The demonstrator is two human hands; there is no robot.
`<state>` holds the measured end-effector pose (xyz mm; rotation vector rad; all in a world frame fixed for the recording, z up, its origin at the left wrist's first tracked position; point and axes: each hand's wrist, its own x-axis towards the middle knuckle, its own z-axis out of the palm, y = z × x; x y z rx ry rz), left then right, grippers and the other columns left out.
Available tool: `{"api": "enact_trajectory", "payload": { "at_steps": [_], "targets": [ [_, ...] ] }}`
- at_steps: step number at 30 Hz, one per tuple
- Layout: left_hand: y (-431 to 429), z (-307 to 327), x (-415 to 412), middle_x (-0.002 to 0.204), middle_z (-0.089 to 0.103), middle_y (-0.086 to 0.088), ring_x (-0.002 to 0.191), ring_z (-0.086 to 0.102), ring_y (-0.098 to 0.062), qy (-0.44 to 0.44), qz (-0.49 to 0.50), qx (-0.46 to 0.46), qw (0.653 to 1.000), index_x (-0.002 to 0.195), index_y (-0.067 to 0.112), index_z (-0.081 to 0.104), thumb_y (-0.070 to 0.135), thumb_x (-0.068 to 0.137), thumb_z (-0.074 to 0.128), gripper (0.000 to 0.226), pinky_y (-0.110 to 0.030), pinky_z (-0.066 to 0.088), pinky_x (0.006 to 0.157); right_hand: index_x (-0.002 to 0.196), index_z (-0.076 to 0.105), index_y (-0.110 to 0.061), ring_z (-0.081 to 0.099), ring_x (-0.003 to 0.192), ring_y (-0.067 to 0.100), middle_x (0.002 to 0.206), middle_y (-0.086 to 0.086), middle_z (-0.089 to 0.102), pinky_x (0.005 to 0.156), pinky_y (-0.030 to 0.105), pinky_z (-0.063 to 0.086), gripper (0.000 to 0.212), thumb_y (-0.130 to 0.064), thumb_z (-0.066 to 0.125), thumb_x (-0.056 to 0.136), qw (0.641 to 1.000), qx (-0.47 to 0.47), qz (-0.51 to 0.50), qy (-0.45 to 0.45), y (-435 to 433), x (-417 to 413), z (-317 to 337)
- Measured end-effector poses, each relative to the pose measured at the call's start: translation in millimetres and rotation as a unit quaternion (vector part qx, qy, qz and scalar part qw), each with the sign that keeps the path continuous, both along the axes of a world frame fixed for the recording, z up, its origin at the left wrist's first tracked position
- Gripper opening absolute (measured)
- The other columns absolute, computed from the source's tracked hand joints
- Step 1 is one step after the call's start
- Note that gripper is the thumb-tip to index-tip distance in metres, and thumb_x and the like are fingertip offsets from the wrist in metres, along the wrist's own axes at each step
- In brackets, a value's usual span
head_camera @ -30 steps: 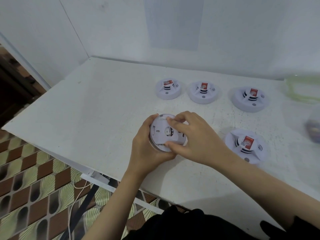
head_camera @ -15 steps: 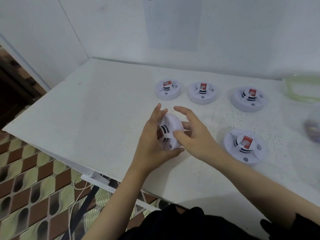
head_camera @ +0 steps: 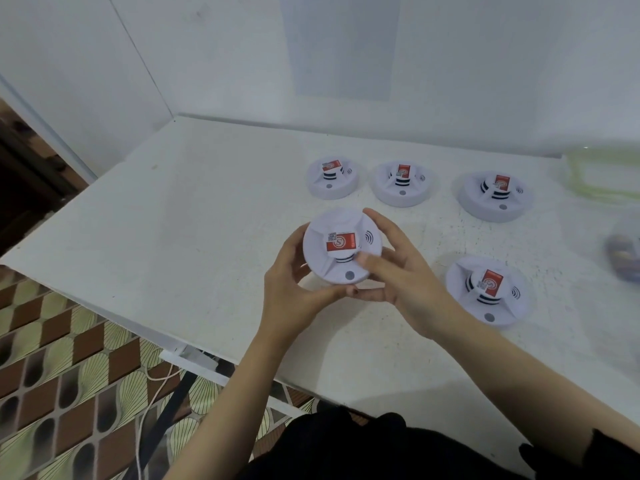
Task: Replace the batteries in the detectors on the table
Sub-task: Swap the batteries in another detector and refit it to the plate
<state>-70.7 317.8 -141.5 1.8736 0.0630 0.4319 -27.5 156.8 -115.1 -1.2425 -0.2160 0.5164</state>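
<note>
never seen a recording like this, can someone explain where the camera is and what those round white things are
There is no machine here. A camera worn on the person's head looks forward and down, so you see their own arms from above; this is the only view. The left hand and right hand together hold one round white held detector over the white table, red-labelled face up. Four more lie on the table: back-left detector, back-middle detector, back-right detector and near-right detector. At the right edge sit a green-rimmed container and a blurred object I cannot identify.
</note>
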Motion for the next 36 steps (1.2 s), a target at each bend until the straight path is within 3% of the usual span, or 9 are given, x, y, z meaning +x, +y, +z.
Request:
{"api": "enact_trajectory", "payload": {
  "at_steps": [4, 8, 12, 20, 24, 36],
  "targets": [
    [-2.8, -4.1, -1.3, 0.129, 0.059, 0.014, 0.117, 0.057, 0.000, 0.014, -0.002, -0.013, 1.000, 0.139, 0.019, 0.045, 0.014, 0.062, 0.088, 0.089, -0.019, 0.050, 0.092, 0.140, 0.032, -0.038, 0.069, 0.090, 0.022, 0.126, 0.000, 0.057, 0.073, 0.034, 0.057, 0.083, 0.006, 0.067, 0.079, 0.998, -0.036, 0.015, -0.052, -1.4, -2.3, -11.5],
    [-3.4, -8.6, -4.6, 0.130, 0.051, 0.026, 0.119, 0.053, 0.007, 0.032, -0.009, -0.018, 0.999, 0.146, 0.019, 0.036, 0.023, 0.061, 0.086, 0.099, -0.012, 0.046, 0.093, 0.137, 0.035, -0.042, 0.068, 0.095, 0.022, 0.127, -0.002, 0.057, 0.075, 0.037, 0.057, 0.083, 0.007, 0.067, 0.079, 0.998, -0.034, 0.007, -0.050, -0.6, -3.3, -17.5],
    [-3.8, -12.5, -4.7, 0.124, 0.053, 0.031, 0.117, 0.053, 0.010, 0.037, -0.011, -0.007, 0.999, 0.147, 0.020, 0.036, 0.015, 0.063, 0.088, 0.099, -0.008, 0.044, 0.090, 0.134, 0.039, -0.043, 0.067, 0.100, 0.020, 0.123, -0.004, 0.060, 0.073, 0.037, 0.057, 0.080, 0.010, 0.066, 0.079, 0.999, -0.026, -0.002, -0.045, -0.3, -4.0, -22.6],
    [-3.9, -16.1, -2.9, 0.129, 0.060, 0.014, 0.118, 0.056, 0.001, 0.042, -0.014, 0.010, 0.999, 0.144, 0.022, 0.041, 0.017, 0.065, 0.089, 0.093, -0.020, 0.049, 0.095, 0.128, 0.045, -0.043, 0.066, 0.098, 0.021, 0.115, -0.005, 0.064, 0.073, 0.041, 0.058, 0.079, 0.014, 0.065, 0.077, 0.999, -0.019, -0.019, -0.035, -0.3, -3.3, -29.7],
    [-3.6, -17.0, -2.1, 0.129, 0.061, 0.013, 0.117, 0.058, -0.001, 0.043, -0.014, 0.019, 0.999, 0.143, 0.023, 0.042, 0.018, 0.064, 0.089, 0.092, -0.022, 0.050, 0.094, 0.128, 0.045, -0.044, 0.065, 0.102, 0.026, 0.117, -0.003, 0.063, 0.076, 0.045, 0.058, 0.080, 0.014, 0.064, 0.077, 0.999, -0.020, -0.023, -0.026, -0.5, -2.8, -31.9],
    [-2.2, -18.4, -0.1, 0.126, 0.063, 0.010, 0.112, 0.061, -0.003, 0.045, -0.013, 0.021, 0.999, 0.143, 0.021, 0.043, 0.016, 0.066, 0.088, 0.090, -0.026, 0.053, 0.091, 0.126, 0.046, -0.043, 0.068, 0.088, 0.020, 0.114, -0.001, 0.064, 0.071, 0.041, 0.059, 0.079, 0.017, 0.063, 0.077, 0.999, -0.009, -0.019, -0.032, -0.3, -3.3, -29.9]
  ]
}}
